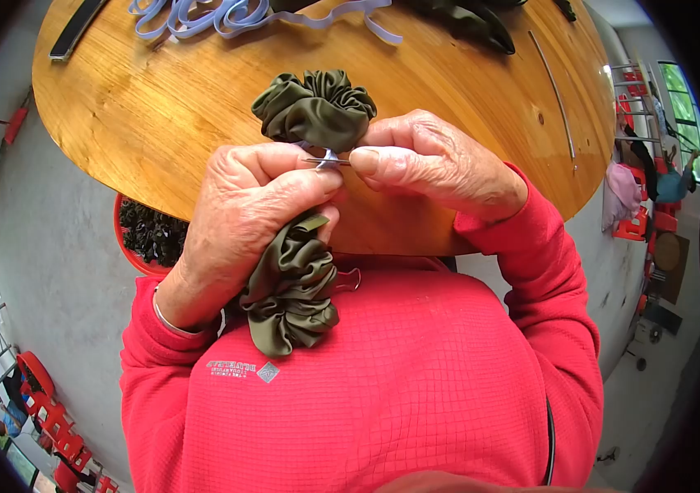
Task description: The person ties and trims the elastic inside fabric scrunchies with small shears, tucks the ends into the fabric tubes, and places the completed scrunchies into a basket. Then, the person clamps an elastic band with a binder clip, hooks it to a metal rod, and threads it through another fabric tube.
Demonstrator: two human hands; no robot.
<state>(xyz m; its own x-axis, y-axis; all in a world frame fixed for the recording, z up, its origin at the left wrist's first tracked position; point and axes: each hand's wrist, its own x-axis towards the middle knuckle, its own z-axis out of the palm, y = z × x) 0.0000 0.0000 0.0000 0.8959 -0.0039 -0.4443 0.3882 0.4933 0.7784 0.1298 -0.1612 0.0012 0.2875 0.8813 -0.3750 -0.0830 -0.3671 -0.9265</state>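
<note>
My left hand [255,193] is closed, pinching a short pale elastic band [329,156] between thumb and fingers. My right hand [428,160] is closed too, its thumb and fingertips on a thin metal needle-like tool [315,160] that lies across the band. Gathered olive-green satin fabric, like a scrunchie, shows in two bunches: the upper bunch [317,108] lies on the table just beyond my fingertips, and the lower bunch [292,287] hangs below my left hand against the red top. My left hand hides whether the bunches join.
The round wooden table [161,123] holds a pile of pale lilac elastic [235,18], dark green fabric [473,20], a long thin rod [554,94] and a black strip [77,31]. Below its left edge stands a red basin [132,246] of dark pieces. Red stools [58,427] stand farther off.
</note>
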